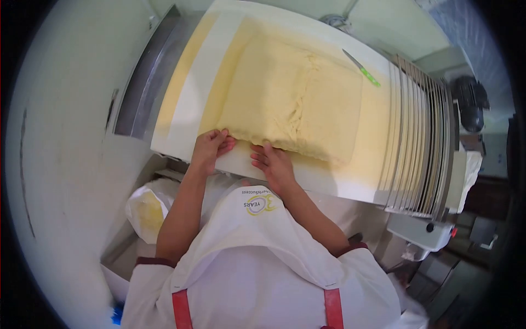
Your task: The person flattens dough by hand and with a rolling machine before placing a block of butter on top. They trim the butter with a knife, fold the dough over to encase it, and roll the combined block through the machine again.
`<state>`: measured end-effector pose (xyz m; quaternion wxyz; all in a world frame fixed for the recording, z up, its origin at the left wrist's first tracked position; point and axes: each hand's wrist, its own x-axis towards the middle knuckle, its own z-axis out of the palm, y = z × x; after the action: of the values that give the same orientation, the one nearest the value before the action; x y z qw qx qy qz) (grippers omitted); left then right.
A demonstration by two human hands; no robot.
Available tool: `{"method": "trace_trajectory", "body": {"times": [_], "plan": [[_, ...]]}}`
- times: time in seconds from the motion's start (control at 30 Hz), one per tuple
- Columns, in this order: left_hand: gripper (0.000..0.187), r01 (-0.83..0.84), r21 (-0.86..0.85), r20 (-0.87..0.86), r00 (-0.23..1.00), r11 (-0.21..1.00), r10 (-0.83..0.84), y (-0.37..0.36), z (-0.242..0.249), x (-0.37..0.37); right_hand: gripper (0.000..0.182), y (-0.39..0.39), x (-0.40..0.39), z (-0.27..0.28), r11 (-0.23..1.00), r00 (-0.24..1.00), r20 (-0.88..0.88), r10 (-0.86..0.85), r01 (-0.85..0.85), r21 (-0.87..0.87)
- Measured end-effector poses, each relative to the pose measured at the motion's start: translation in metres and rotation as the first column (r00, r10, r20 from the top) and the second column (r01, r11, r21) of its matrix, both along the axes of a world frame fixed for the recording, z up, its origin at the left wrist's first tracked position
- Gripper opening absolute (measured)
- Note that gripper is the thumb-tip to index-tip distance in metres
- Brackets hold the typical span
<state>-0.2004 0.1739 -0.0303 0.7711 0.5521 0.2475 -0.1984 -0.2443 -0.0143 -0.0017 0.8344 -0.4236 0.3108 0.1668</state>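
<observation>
A large slab of pale yellow dough [263, 82] lies on the white work surface [219, 46], with a rough, torn-looking seam running across its top right of the middle. My left hand [211, 149] has its thumb and fingers closed on the near left corner of the slab. Farther right along the same near edge, my right hand [275, 164] grips the dough with the thumb on top and the fingers below. Past the dough, to the upper right, rests a knife [362, 68] with a green handle, untouched by either hand.
A row of metal bars [419, 137] crosses the right end of the surface, beside a machine [419, 233]. At the left end is a metal tray-like piece [145, 77]. Below the table at left stands a white bag [148, 214] with something yellow inside.
</observation>
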Motion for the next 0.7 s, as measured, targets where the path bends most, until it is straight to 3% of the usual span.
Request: {"method": "trace_trajectory", "body": {"times": [0.1,0.2,0.3,0.33,0.4,0.43,0.47,0.5,0.53,0.57,0.6,0.63,0.7], "plan": [[0.025,-0.023,0.025,-0.017,1.000,0.999,0.023,-0.003,0.014,0.004,0.036,-0.034,-0.016,-0.021,0.981,0.991,0.019,-0.131,0.132,-0.142],[0.024,-0.017,0.180,0.083,0.997,0.983,0.002,-0.002,-0.004,0.014,0.037,-0.033,-0.017,-0.028,0.966,0.991,0.070,-0.116,0.129,-0.222],[0.024,-0.024,0.155,0.100,0.995,0.988,0.009,0.000,-0.008,0.017,0.036,-0.034,-0.017,-0.028,0.965,0.992,0.069,-0.107,0.121,-0.233],[0.024,-0.034,0.140,0.097,0.995,0.990,0.020,0.002,-0.008,0.016,0.035,-0.040,-0.018,-0.026,0.965,0.999,0.042,-0.006,0.017,-0.262],[0.024,0.103,0.219,0.027,0.993,0.970,-0.111,0.010,0.003,0.015,0.032,-0.061,-0.021,-0.015,0.928,0.978,-0.015,0.206,-0.200,-0.314],[0.024,0.167,0.255,-0.009,0.985,0.952,-0.170,0.014,0.011,0.014,0.030,-0.067,-0.023,-0.004,0.775,0.961,0.020,0.277,-0.211,-0.596],[0.023,0.258,0.522,0.006,0.952,0.813,-0.306,0.015,0.019,0.010,0.029,-0.073,-0.024,0.012,0.541,0.934,0.030,0.357,-0.181,-0.821],[0.023,0.305,0.745,-0.022,0.900,0.593,-0.435,0.017,0.027,0.004,0.028,-0.076,-0.025,0.024,0.257,0.904,0.009,0.428,-0.112,-0.960],[0.022,0.306,0.899,-0.093,0.832,0.312,-0.546,0.018,0.036,0.001,0.027,-0.074,-0.018,0.032,0.091,0.913,0.061,0.402,0.026,-0.995],[0.021,0.123,0.945,0.079,0.814,0.304,-0.575,-0.001,0.051,-0.008,0.026,-0.070,-0.003,0.037,-0.083,0.915,0.111,0.388,0.154,-0.985],[0.021,0.107,0.882,0.210,0.783,0.460,-0.585,-0.022,0.054,-0.015,0.025,-0.067,0.012,0.038,-0.255,0.908,0.158,0.389,0.271,-0.928],[0.024,0.099,0.793,0.338,0.750,0.602,-0.568,-0.042,0.057,-0.021,0.025,-0.065,0.022,0.021,-0.232,0.913,0.166,0.374,0.265,-0.936],[0.050,-0.144,0.934,0.356,0.306,0.326,-0.883,-0.076,0.064,-0.019,0.026,-0.071,0.020,0.011,-0.174,0.908,0.099,0.406,0.183,-0.968]]}}
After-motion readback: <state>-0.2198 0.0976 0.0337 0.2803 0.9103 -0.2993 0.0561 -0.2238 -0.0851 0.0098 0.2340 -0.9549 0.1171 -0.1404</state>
